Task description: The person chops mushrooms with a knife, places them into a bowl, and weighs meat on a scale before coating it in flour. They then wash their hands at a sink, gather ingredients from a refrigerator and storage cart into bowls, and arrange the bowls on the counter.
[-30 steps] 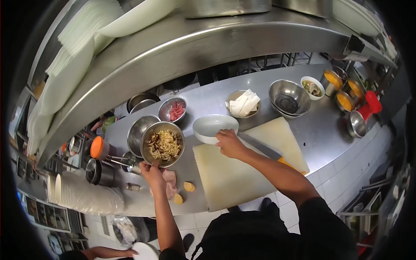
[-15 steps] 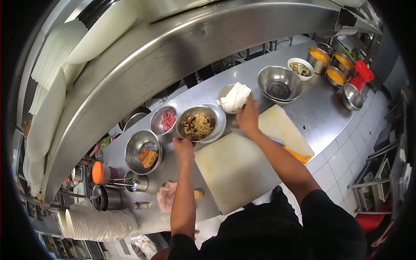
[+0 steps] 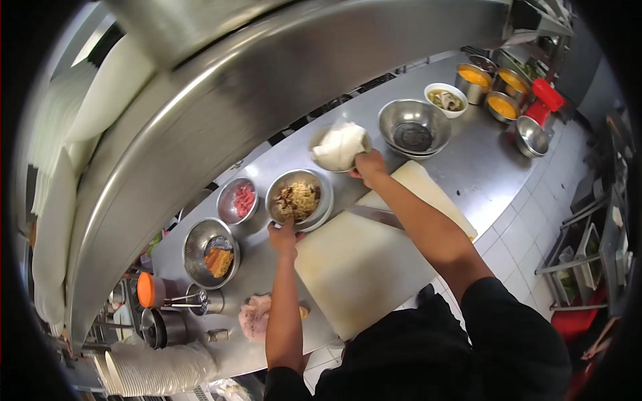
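Note:
My left hand (image 3: 284, 235) grips the near rim of a metal bowl (image 3: 274, 195) of shredded food (image 3: 299, 200), which sits over a white dish (image 3: 326, 204). My right hand (image 3: 368, 167) has its fingers closed on the near edge of a metal bowl (image 3: 321, 160) holding white slabs (image 3: 340, 144); the slabs are slightly blurred. Left of the shredded food stands a bowl of pink meat strips (image 3: 243, 199). Below that, a perforated bowl (image 3: 194, 248) holds an orange-brown piece (image 3: 219, 260). A knife (image 3: 378, 215) lies by the cutting board (image 3: 361, 267), partly behind my right forearm.
Nested metal bowls (image 3: 414, 128), a soup bowl (image 3: 447, 100) and containers of orange liquid (image 3: 473, 75) stand at the right. Raw pale meat (image 3: 255, 317) lies near my left forearm. Stacked white containers (image 3: 157, 369) are at the lower left. A metal shelf (image 3: 267, 73) hangs above the counter.
My left hand brought the shredded-food bowl rightward over the white dish, uncovering the perforated bowl. My right hand left the dish and took hold of the white-slab bowl. The view has shifted.

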Demonstrator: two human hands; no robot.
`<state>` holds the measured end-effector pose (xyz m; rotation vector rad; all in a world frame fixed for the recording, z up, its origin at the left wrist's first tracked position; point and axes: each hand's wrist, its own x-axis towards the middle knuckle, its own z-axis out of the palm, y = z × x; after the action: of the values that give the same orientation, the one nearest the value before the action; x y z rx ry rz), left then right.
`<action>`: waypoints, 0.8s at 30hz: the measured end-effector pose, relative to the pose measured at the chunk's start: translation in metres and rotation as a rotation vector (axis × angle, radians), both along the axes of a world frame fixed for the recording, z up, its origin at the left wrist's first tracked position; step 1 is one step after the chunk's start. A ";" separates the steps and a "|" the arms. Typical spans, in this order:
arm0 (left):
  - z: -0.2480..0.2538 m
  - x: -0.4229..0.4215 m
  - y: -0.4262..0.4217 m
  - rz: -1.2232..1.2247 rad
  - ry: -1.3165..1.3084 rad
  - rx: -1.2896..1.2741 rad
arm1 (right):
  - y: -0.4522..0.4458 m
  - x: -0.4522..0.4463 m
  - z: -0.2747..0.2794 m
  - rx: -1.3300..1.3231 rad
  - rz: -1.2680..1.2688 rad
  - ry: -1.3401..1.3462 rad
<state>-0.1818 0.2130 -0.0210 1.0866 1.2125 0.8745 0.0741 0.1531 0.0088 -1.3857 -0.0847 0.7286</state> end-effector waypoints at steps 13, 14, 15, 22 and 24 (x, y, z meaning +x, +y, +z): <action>-0.005 0.113 0.020 -0.197 0.086 0.105 | 0.008 -0.031 0.042 -0.164 0.028 -0.139; -0.001 0.117 0.017 -0.251 0.074 0.061 | 0.007 -0.025 0.035 -0.126 0.031 -0.164; 0.006 0.118 0.013 -0.302 0.063 0.015 | 0.005 -0.017 0.029 -0.087 0.037 -0.188; 0.025 0.095 -0.022 -0.273 0.243 0.233 | -0.127 0.025 0.039 -0.258 0.583 -0.968; 0.058 0.092 -0.049 -0.247 0.256 0.369 | -0.171 0.031 0.041 -0.242 0.601 -0.659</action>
<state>-0.0894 0.1640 0.0366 1.6508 1.1154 0.8013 0.1055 -0.0183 0.0496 -1.8132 -0.9913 0.7530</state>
